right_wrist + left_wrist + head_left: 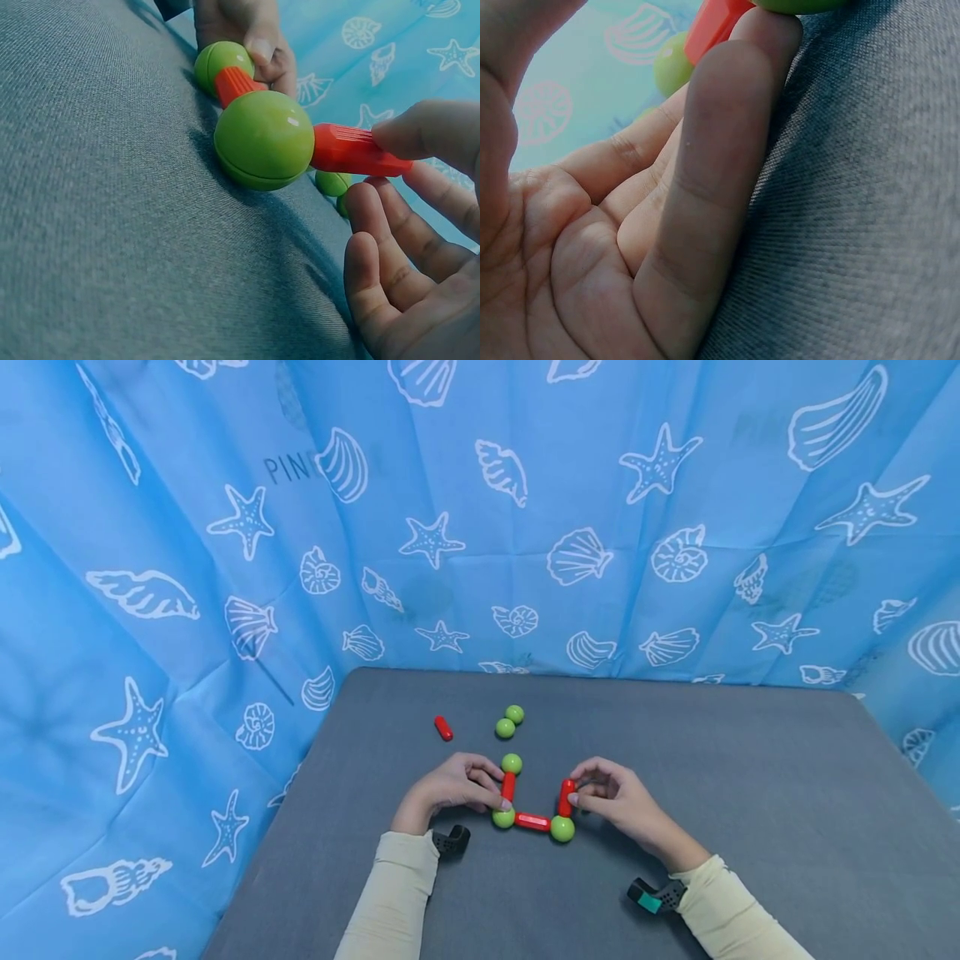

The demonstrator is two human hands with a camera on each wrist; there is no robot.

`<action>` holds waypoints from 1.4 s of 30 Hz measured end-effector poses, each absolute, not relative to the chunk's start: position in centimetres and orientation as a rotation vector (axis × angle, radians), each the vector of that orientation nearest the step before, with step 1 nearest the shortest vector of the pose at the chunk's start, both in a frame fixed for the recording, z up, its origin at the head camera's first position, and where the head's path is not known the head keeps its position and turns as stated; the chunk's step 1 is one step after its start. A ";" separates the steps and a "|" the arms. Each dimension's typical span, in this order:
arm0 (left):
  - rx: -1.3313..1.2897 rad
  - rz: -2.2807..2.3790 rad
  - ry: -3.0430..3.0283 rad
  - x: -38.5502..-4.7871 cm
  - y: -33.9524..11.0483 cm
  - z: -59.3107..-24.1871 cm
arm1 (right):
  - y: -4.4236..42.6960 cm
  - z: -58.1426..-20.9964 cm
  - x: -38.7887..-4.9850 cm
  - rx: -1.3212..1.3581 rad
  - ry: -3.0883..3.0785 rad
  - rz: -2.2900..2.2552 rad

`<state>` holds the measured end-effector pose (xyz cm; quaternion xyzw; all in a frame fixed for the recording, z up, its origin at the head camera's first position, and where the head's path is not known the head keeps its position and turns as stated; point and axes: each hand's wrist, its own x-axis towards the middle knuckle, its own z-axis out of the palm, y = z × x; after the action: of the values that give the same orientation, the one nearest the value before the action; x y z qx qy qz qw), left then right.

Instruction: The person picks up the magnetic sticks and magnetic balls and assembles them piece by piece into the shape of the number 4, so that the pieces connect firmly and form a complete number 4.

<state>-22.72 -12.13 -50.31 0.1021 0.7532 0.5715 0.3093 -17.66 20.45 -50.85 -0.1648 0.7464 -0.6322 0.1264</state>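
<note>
- The left hand (456,783) grasps the left red rod (508,787), its thumb at the joint with the left corner ball (503,817), its other fingers bent behind.
- The right hand (613,795) pinches the right red rod (566,798) between thumb and index finger; its remaining fingers are loosely bent beneath, as the right wrist view shows.
- The three-rod chain sits in the middle part of the grey surface (750,785), somewhat nearer its left edge than its right, and forms a U that opens toward the far edge.
- At the base of the U, the middle red rod (533,822) joins the left corner ball to the right corner ball (562,829), which touches the right red rod's lower end.
- A green end ball (512,764) caps the left red rod on the side facing the far edge (the right red rod's upper end shows only its red tip).
- Two loose green balls (506,727) lie close together between the chain and the far edge.
- A loose red rod (443,728) lies apart from them, toward the far left corner.
- Beyond the far edge hangs a blue curtain (465,593) printed with white shells and starfish.
- Pale sleeves (393,893) cover both forearms, with a dark device (452,842) at each wrist.
</note>
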 end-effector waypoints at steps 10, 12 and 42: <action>0.260 1.510 1.990 -22.7 -12.2 -50.5 | 20.6 -50.7 -17.9 -0.464 2.209 -1.810; 0.255 1.508 1.989 -22.8 -12.2 -50.5 | 20.7 -50.7 -18.1 -0.469 2.228 -1.811; 0.235 1.503 2.008 -22.9 -12.0 -50.5 | 18.5 -48.0 -29.2 -0.567 2.413 -1.533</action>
<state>-22.88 -12.04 -50.52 0.0887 0.7589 0.5680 0.3061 -29.18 18.48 -48.02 -0.1932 0.8226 -0.5226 0.1134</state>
